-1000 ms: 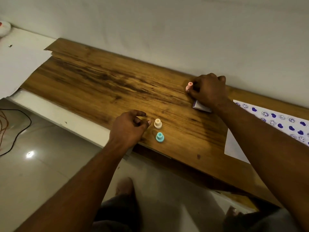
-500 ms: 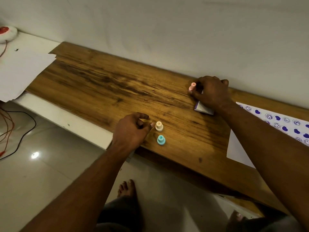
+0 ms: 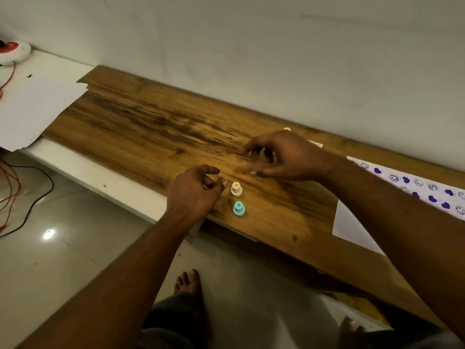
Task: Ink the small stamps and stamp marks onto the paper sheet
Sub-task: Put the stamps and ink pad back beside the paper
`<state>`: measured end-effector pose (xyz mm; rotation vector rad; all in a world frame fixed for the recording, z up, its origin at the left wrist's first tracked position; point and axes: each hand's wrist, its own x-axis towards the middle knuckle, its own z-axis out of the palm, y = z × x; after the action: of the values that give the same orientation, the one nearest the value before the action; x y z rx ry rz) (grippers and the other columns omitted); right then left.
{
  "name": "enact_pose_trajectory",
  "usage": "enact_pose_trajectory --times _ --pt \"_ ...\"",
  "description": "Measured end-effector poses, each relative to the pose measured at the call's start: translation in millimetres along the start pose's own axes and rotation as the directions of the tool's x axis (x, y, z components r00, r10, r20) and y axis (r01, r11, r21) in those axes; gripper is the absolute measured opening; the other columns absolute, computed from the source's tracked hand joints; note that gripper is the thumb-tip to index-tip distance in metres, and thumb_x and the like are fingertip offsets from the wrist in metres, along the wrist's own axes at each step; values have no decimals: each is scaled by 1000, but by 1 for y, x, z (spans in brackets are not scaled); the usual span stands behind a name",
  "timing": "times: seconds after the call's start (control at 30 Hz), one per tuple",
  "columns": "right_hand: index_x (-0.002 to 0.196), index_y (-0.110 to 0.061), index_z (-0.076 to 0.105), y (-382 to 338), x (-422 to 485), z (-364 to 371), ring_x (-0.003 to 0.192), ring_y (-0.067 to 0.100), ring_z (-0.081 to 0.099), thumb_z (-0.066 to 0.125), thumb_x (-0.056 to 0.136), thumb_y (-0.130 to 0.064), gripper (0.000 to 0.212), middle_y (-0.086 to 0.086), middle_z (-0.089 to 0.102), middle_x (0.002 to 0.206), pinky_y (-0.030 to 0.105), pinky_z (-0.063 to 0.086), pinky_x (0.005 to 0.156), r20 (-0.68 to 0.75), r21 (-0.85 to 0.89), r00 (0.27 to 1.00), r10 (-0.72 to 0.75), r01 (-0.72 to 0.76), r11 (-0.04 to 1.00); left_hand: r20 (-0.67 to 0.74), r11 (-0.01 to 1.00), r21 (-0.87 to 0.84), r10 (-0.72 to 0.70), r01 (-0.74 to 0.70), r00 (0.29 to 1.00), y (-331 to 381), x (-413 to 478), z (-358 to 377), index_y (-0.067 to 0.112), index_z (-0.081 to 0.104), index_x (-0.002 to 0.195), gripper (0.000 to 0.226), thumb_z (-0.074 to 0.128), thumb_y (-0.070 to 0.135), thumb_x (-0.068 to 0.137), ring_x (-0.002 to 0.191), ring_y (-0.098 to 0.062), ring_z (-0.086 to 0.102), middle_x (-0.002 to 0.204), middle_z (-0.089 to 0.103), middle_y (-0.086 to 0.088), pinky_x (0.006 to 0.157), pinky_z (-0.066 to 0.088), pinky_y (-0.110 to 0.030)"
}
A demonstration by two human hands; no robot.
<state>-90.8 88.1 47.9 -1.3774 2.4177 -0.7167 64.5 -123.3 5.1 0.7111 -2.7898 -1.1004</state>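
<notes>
Right hand (image 3: 286, 157): fingers (image 3: 253, 149) spread and curled, motion-blurred, nothing in them that I can see. It hangs above the board, up and to the right of the cream stamp (image 3: 236, 189), not touching it. Left hand (image 3: 195, 191): loosely curled, empty, thumb tip just beside the cream stamp; I can't tell if it makes contact. Teal stamp (image 3: 238, 208) stands upright just in front of the cream one, near the board's front edge. Pink stamp (image 3: 287, 129) is only a sliver, peeking over the right hand's knuckles near the wall. A white corner of something (image 3: 316, 144) shows behind the right wrist; can't identify it.

Paper sheet (image 3: 352, 225) lies at the right end of the board, partly under my view of the right forearm, with purple hearts and smiley marks (image 3: 405, 179) along its far strip.

Surface is a wooden board (image 3: 151, 127) against a white wall. Left end: loose white sheets (image 3: 32, 109). Below: glossy tile floor (image 3: 50, 260), red and black cables (image 3: 15, 195), bare foot (image 3: 187, 283).
</notes>
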Motion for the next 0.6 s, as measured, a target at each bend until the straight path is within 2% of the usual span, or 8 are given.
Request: enact_pose_trajectory --times 0.1,0.17,0.27,0.33,0.43,0.53,0.6 --pt "137 -31 61 -8 12 27 88 -6 55 77 90 -41 51 -13 66 127 13 41 71 148 -61 988 -38 47 997 24 999 30 -22 21 999 0 0 -1 39 69 122 38 80 50 88 64 0 67 79 71 15 56 49 -21" --pt "139 -32 60 -9 16 33 90 -11 52 78 89 -39 54 -14 64 134 11 39 73 189 -55 981 -41 52 997 51 999 37 -32 30 998 -3 1 0 37 71 121 35 81 45 88 64 0 67 75 71 14 62 58 -28" --pt "134 -32 63 -9 20 39 94 -8 56 78 90 -35 47 -15 66 129 12 43 76 207 -18 977 -48 53 998 90 999 31 -33 30 995 -8 2 1 37 71 119 33 82 41 88 67 -1 69 74 73 13 73 64 -38" --pt "127 -31 67 -9 20 44 100 1 61 76 91 -33 37 -13 67 122 18 50 79 205 -30 977 -48 55 998 96 999 27 -25 22 995 -10 3 2 38 71 119 33 82 41 88 68 0 69 73 73 14 73 64 -37" --pt "121 -31 69 -8 20 48 100 5 62 72 93 -37 29 -12 66 115 26 57 82 191 -59 981 -31 43 997 101 1000 10 -21 21 995 -12 4 3 41 70 117 32 83 42 87 67 4 67 72 72 16 68 62 -31" --pt "119 -32 69 -6 18 50 94 2 61 71 92 -41 29 -16 65 108 22 54 77 178 -44 984 -22 30 999 99 999 -1 -34 35 994 -13 4 3 42 70 116 33 83 43 86 69 0 68 74 72 15 71 63 -34" --pt "119 -33 69 0 15 50 92 2 61 72 90 -44 32 -18 66 105 20 53 75 100 -42 994 37 -33 999 102 999 -2 -34 35 994 -13 4 3 41 70 118 34 83 44 86 73 -1 68 75 73 15 74 63 -37"
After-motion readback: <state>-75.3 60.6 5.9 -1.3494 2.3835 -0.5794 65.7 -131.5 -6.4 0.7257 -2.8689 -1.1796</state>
